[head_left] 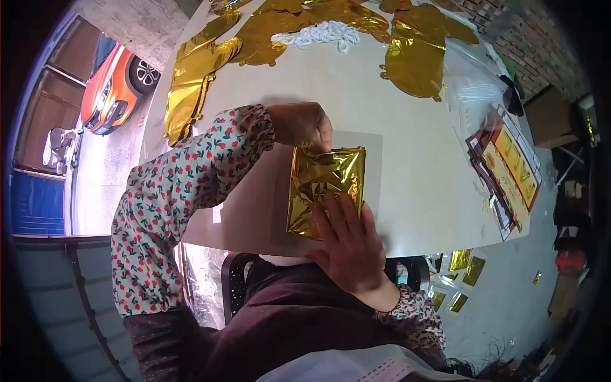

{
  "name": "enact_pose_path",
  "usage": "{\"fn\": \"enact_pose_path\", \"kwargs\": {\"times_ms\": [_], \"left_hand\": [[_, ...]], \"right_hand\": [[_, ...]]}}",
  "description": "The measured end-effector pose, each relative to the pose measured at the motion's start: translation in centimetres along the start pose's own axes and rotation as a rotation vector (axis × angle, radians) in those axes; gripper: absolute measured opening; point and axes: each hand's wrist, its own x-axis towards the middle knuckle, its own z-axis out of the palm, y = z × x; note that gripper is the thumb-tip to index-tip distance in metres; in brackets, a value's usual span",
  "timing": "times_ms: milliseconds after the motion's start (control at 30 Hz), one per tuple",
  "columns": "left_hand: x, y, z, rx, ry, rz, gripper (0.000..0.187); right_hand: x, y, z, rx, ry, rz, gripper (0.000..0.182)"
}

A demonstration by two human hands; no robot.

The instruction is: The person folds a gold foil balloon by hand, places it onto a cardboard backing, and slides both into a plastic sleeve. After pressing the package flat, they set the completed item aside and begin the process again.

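A folded gold foil balloon [326, 172] lies as a crinkled rectangle near the table's front edge, over a grey rectangle [372, 149] on the tabletop. My left hand [304, 126] is bent in from the left, its fingers closed at the balloon's far edge; the fingertips are partly hidden. Flat on the balloon's near half rests my right hand [351, 239], fingers stretched out and slightly apart, pressing on the foil.
Flat gold foil balloons [417, 57] lie along the table's far side, around a heap of white string [321, 35]. Clear plastic bags [474, 83] and printed cards [509, 169] sit at the right. Small gold packets [473, 270] are on the floor; an orange car [108, 95] stands outside.
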Motion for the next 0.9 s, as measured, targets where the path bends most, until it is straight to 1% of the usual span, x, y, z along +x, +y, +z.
{"fn": "enact_pose_path", "kwargs": {"times_ms": [67, 167, 267, 367, 467, 567, 667, 767, 900], "left_hand": [[-0.2, -0.1, 0.0, 0.009, 0.024, 0.033, 0.018], [0.2, -0.5, 0.1, -0.062, -0.022, 0.063, 0.015], [0.3, -1.1, 0.2, -0.119, 0.008, 0.106, 0.017], [0.2, -0.8, 0.2, -0.04, 0.076, 0.043, 0.019], [-1.3, 1.1, 0.0, -0.094, 0.034, 0.007, 0.021], [-1.7, 0.5, 0.2, -0.127, 0.013, 0.095, 0.02], [-1.6, 0.1, 0.6, -0.087, 0.097, 0.13, 0.02], [-1.8, 0.3, 1.0, -0.137, 0.12, 0.057, 0.018], [-1.9, -0.2, 1.5, -0.121, 0.203, 0.107, 0.014]], "right_hand": [[0.1, -0.2, -0.2, 0.009, -0.002, 0.007, 0.071], [0.1, 0.0, -0.2, -0.001, -0.001, 0.012, 0.071], [0.2, 0.1, -0.2, 0.007, 0.001, 0.006, 0.071], [0.1, 0.1, 0.0, 0.013, 0.016, 0.008, 0.071], [0.1, 0.1, 0.1, 0.0, 0.031, 0.002, 0.071], [0.2, 0.1, -0.1, 0.007, 0.024, 0.007, 0.071], [0.3, 0.1, -0.3, 0.016, 0.023, 0.013, 0.072], [0.2, 0.1, -0.1, 0.012, 0.017, 0.012, 0.071], [0.1, 0.1, 0.0, 0.002, 0.023, 0.01, 0.072]]}}
